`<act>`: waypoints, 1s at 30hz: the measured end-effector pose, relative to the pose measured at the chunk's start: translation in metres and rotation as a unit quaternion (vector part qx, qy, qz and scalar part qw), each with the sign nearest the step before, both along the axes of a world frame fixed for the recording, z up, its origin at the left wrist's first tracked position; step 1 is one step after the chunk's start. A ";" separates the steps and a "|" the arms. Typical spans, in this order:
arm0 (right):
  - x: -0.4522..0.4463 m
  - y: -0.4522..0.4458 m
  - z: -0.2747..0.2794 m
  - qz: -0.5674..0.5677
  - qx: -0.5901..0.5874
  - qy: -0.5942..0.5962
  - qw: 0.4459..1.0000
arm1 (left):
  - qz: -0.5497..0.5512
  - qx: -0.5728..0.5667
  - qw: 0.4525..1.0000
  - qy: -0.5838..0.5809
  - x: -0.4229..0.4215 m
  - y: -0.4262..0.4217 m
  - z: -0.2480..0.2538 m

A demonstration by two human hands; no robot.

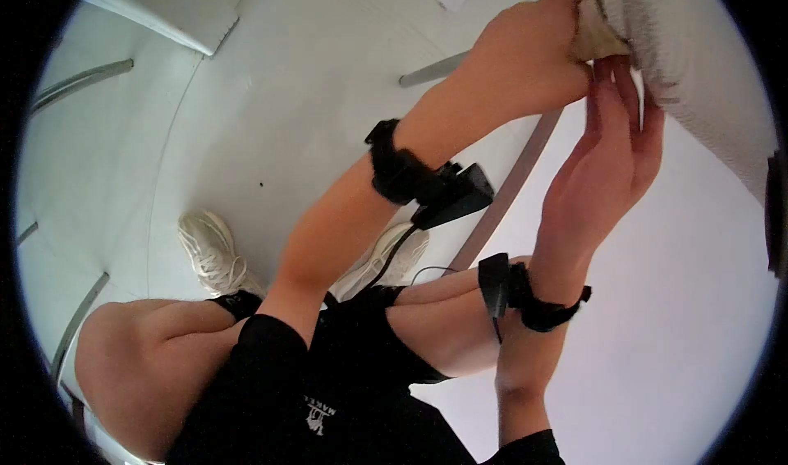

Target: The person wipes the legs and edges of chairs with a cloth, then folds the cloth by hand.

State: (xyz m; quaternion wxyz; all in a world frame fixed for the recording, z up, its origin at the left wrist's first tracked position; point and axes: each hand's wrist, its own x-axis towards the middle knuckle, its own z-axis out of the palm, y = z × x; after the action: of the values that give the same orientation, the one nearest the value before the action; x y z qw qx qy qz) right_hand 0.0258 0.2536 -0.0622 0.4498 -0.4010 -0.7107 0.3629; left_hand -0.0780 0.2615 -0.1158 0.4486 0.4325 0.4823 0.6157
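A light grey cloth with a ribbed texture [698,71] fills the upper right corner. My left hand [542,50] is closed at its edge, with the fingers curled around a cream-coloured fold [597,34]. Just below, my right hand [607,153] reaches up with its fingers fairly straight. Its fingertips meet the cloth's lower edge and appear to pinch it; the tips are partly hidden. The two hands are close together. Black straps with small black devices go around both wrists.
The white tabletop [648,284] lies under my right arm, with a brown edge [513,190] along its left. Metal legs [86,79] stand on the pale floor at the left. A white box-like piece [172,9] is at the upper left. A cable runs from the left wrist device.
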 end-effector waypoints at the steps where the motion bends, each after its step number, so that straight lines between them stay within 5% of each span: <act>1: 0.000 -0.002 -0.002 0.004 0.011 -0.008 1.000 | -0.038 0.019 0.998 -0.050 -0.017 -0.009 0.012; 4: -0.003 -0.005 -0.003 -0.011 0.020 -0.025 0.999 | 0.040 0.141 0.988 -0.050 -0.008 -0.027 0.015; 8: 0.008 0.012 -0.004 -0.033 0.099 -0.195 0.975 | 0.122 0.222 0.967 0.003 0.010 -0.006 -0.012; 30: 0.008 0.028 -0.065 -0.003 0.177 -0.084 0.981 | 0.257 0.317 0.903 0.134 0.044 0.026 -0.084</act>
State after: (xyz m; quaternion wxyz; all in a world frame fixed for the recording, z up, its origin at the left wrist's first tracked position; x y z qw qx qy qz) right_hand 0.0343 0.2812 -0.1276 0.4536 -0.3459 -0.7978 0.1951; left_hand -0.0342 0.2870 -0.1994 0.0453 0.4917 0.4114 0.7661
